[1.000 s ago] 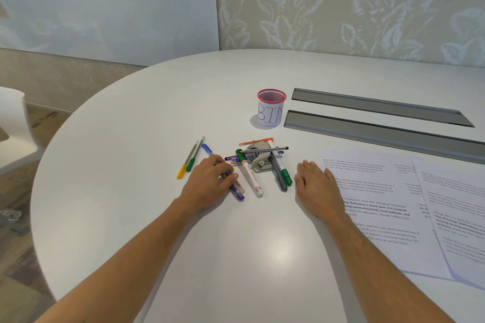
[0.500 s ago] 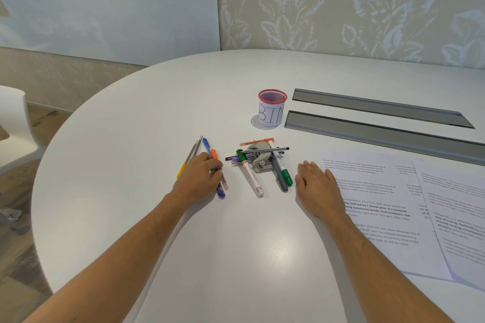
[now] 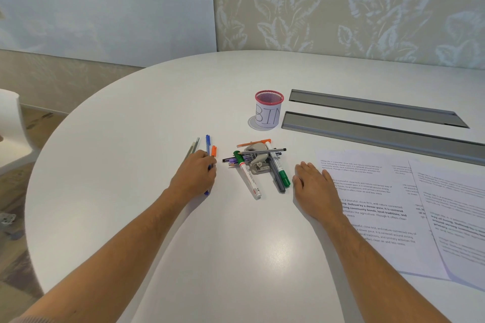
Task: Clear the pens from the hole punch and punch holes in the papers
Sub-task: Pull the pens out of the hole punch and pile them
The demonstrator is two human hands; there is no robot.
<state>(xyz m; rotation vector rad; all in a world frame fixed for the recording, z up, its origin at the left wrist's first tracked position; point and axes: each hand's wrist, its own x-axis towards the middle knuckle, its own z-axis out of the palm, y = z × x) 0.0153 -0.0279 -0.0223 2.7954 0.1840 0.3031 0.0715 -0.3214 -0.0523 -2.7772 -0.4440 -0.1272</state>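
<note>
left hand (image 3: 195,177) curled over blue and orange pens (image 3: 207,144), right hand (image 3: 315,186) flat, relaxed on white table (image 3: 157,113), grey metal hole punch (image 3: 258,162) under crossed markers

Pens piled on the hole punch (image 3: 258,162)

Left hand (image 3: 195,177) covers pens (image 3: 208,147) at left; right hand (image 3: 315,187) lies flat beside the papers (image 3: 372,191).

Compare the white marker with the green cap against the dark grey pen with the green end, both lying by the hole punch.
The white marker has a white printed barrel; the grey pen has a dark barrel. The white marker's green end points away from the person, the grey pen's green end toward them. The white marker lies left of the hole punch, the grey pen right. Both lie flat, slanting the same way, untouched by either hand.
</note>
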